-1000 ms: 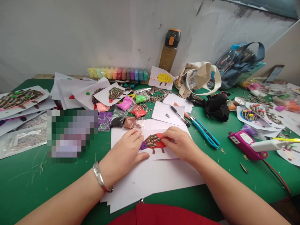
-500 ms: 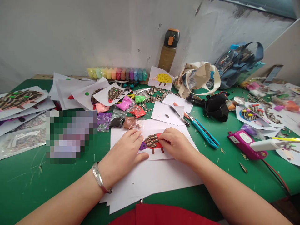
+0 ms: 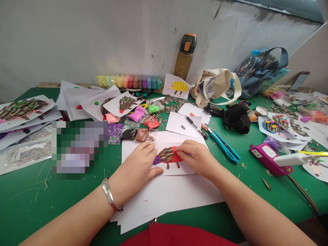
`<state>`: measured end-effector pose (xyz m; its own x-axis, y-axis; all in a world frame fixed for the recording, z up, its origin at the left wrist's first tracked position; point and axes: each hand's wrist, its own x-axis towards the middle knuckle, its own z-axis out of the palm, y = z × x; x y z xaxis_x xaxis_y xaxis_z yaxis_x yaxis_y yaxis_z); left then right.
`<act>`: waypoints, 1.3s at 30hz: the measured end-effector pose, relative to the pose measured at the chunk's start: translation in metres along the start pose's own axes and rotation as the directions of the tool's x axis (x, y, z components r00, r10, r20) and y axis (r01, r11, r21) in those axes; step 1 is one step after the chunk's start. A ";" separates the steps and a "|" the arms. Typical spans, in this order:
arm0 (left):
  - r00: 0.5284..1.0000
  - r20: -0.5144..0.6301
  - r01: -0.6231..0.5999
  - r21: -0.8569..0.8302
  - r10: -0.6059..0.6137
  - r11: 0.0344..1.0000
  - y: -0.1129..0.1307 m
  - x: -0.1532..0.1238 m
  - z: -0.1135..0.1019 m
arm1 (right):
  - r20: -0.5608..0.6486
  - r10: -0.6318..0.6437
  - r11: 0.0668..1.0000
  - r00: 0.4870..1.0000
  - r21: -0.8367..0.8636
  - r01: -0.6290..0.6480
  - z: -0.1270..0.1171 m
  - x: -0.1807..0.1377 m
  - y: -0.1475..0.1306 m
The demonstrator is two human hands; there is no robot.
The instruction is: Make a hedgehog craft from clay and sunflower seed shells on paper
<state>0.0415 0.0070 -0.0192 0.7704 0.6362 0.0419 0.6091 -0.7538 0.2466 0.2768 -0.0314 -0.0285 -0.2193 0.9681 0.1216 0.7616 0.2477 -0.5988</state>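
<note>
A hedgehog picture [image 3: 171, 156] lies on white paper in front of me, with a purple head, a red clay body and brown legs. Striped sunflower seeds [image 3: 166, 154] cover the body's left part, overlapping in rows. My left hand [image 3: 141, 160] rests flat on the paper at the head side, thumb spread from the fingers. At the body's red right end, my right hand [image 3: 196, 155] has its thumb and fingertips pinched together, just over the clay. Whatever those fingertips may hold is hidden. More white sheets [image 3: 164, 198] lie underneath.
Small bags of coloured clay [image 3: 142, 134] sit beyond the picture, near a loose seed pile [image 3: 176, 102]. A pen [image 3: 196, 126] and a blue utility knife [image 3: 222, 145] lie to the right, beside a magenta glue gun [image 3: 269, 159]. A bottle [image 3: 185, 56] stands by the wall.
My right hand has shifted slightly right, away from the seeds, and more red clay shows between. The left hand stays on the paper.
</note>
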 end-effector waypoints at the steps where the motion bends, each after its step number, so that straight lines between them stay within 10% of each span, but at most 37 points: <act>1: 1.000 0.000 0.002 0.000 -0.002 1.000 0.000 0.000 0.000 | 0.004 -0.012 1.000 1.000 -0.007 0.012 0.001 0.000 0.001; 11: 1.000 -0.012 0.008 -0.031 -0.009 0.999 0.001 -0.001 -0.002 | -0.057 0.014 0.998 0.998 -0.061 -0.018 -0.013 0.008 -0.003; 28: 0.999 -0.040 -0.019 0.010 0.019 1.000 0.002 -0.001 -0.003 | 0.055 -0.018 0.844 0.998 -0.535 0.045 0.007 0.138 0.008; 36: 1.000 0.002 -0.015 -0.015 0.015 1.000 0.003 0.000 -0.006 | -0.041 0.045 0.885 0.998 -0.462 -0.059 -0.008 0.105 -0.002; 39: 1.000 -0.002 -0.006 -0.050 0.006 0.999 0.003 0.000 -0.007 | -0.124 0.028 0.990 0.992 -0.134 -0.045 -0.021 0.060 -0.010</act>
<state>0.0419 0.0054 -0.0116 0.7737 0.6319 0.0451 0.5942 -0.7486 0.2941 0.2687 0.0253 0.0008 -0.1208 0.9719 0.2020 0.8456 0.2073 -0.4920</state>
